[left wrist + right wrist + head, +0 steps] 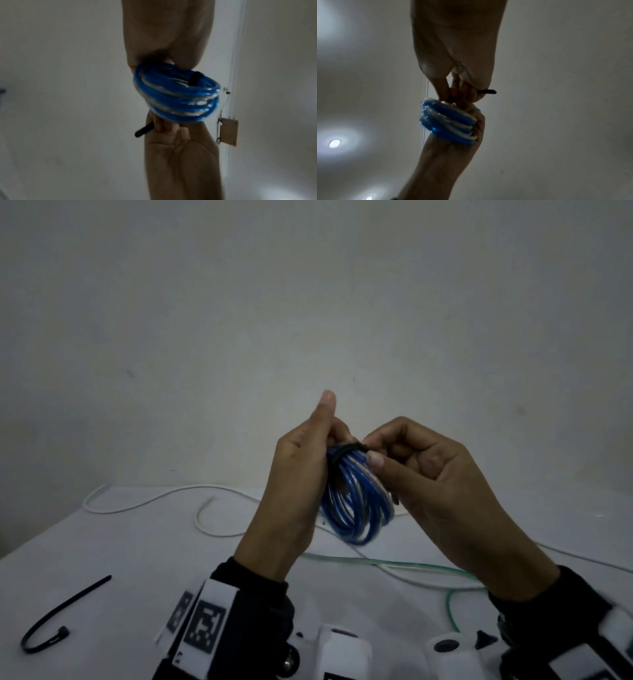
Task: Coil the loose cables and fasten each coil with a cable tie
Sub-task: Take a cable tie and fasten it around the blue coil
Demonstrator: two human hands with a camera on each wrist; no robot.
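Above the table I hold a coil of blue and clear cable [359,505]. My left hand [308,467] grips the coil's left side, thumb pointing up. A black cable tie [347,449] is looped over the top of the coil, and my right hand [375,451] pinches it at the coil's right side. In the left wrist view the tie's band [195,78] crosses the coil [176,97] and its tail [144,130] sticks out of my right hand's curled fingers. The right wrist view shows the same tail [487,91] and the coil [447,121].
On the white table [137,559] lie a loose white cable [154,498] at the back left and a clear greenish cable [411,564] under my hands. A spare black cable tie [54,619] lies at the front left. A bare wall stands behind.
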